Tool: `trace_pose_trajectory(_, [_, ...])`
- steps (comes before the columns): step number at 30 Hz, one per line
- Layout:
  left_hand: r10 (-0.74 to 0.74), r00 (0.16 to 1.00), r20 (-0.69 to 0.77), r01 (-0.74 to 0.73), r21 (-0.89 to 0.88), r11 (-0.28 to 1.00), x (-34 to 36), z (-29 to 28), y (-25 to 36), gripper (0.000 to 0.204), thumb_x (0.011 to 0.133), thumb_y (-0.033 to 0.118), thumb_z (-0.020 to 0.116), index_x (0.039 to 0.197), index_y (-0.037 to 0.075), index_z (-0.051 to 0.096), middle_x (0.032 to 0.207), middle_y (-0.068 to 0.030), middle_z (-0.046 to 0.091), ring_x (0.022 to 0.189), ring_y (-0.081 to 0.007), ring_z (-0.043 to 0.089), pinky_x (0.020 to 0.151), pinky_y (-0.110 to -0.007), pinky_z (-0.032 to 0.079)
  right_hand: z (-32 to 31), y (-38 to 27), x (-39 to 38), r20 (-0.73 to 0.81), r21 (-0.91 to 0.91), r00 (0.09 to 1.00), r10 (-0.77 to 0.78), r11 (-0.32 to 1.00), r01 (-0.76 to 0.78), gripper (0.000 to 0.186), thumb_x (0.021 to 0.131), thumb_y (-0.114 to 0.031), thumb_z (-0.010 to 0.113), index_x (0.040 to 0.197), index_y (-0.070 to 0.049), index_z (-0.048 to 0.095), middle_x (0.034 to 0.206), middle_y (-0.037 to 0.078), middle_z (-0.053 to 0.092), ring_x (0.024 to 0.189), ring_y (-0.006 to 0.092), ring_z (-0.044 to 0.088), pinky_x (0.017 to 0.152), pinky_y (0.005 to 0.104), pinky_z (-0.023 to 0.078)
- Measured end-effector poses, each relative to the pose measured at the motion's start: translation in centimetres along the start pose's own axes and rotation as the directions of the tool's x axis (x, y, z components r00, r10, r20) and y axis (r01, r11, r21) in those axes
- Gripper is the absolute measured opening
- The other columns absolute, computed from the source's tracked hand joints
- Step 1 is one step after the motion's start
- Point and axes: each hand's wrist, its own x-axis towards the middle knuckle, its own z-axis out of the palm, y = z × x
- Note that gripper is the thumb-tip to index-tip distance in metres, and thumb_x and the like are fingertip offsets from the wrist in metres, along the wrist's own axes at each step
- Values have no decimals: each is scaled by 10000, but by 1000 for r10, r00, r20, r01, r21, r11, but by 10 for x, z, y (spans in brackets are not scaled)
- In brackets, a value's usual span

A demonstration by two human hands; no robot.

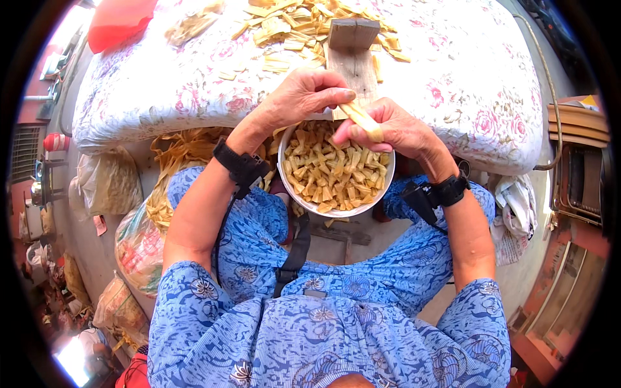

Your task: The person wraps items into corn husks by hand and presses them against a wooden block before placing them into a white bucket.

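Between my two hands is a pale yellow, flat folded strip, like dried husk (362, 121), held over a white bowl (281, 165). My left hand (307, 97) pinches its upper end between thumb and fingers. Closed round the lower end is my right hand (402, 131), its fingertips over the bowl's rim. Many short, folded yellow-brown pieces (333, 178) fill the bowl, which sits between my knees. Just beyond my hands, a wooden board (352, 71) with an upright block (353, 33) lies on the table edge.
A flowered cloth (446, 71) covers the table, with loose yellow strips (291, 29) heaped at the back. A red bag (119, 24) lies far left. Stuffed plastic bags (110, 181) and long husk strips (187, 152) are on the left; a white sack (514, 210) stands right.
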Motion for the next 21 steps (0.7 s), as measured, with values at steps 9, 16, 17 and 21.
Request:
trace_pose_trajectory(9, [-158, 957, 244, 282, -640, 715, 4, 31, -36, 262, 927, 285, 428, 866, 50, 526, 606, 36, 471, 441, -6, 364, 432, -150, 291, -9, 16, 10, -354, -366, 872, -337, 908, 202, 259, 824, -264, 580, 933, -42, 657, 682, 37, 631, 543, 45, 502, 513, 186, 405])
trace_pose_trajectory(16, [-227, 850, 476, 526, -739, 421, 1, 50, -46, 157, 910, 211, 469, 948, 60, 489, 673, -29, 505, 420, -18, 377, 368, -122, 291, -5, 21, 12, -204, -751, 877, -435, 644, 144, 235, 757, -269, 621, 907, -93, 661, 750, 96, 633, 673, 233, 611, 595, 285, 469])
trace_pose_trajectory(17, [-225, 880, 419, 476, -770, 426, 1, 51, -47, 156, 908, 212, 474, 941, 60, 489, 675, -28, 510, 426, -22, 388, 372, -124, 303, -6, 25, 14, -154, -772, 851, -502, 598, 213, 236, 755, -272, 625, 903, -92, 660, 770, 93, 633, 693, 235, 611, 603, 290, 468])
trace_pose_trajectory(21, [-300, 953, 36, 192, -839, 509, 5, 50, -40, 169, 897, 203, 495, 918, 43, 545, 701, -17, 557, 488, -30, 465, 453, -140, 401, 0, 21, 17, -316, -865, 614, -723, 486, 127, 185, 758, -224, 610, 893, -106, 656, 831, 68, 611, 725, 253, 591, 619, 312, 460])
